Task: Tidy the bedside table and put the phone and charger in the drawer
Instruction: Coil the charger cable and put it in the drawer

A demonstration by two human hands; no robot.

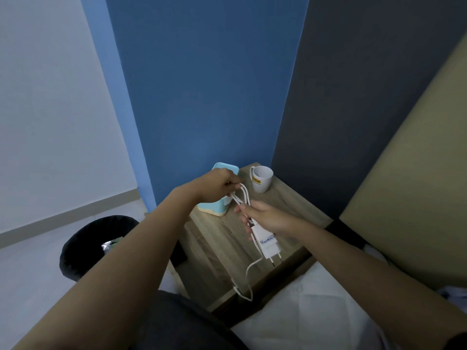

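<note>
The cable's (247,276) loose tail dangles nearest me, over the bench (222,248) edge. My right hand (267,217) grips the charger (268,245) and coil — its long axis runs away towards my left hand (214,184), which pinches the far loop. I cannot see the phone or drawer.

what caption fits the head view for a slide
Left hand and right hand hold the white charger cable in loops above the bedside table, the right hand also gripping the adapter.

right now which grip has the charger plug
The right grip: it holds the white plug; the left grip only pinches the cable loop.
</note>
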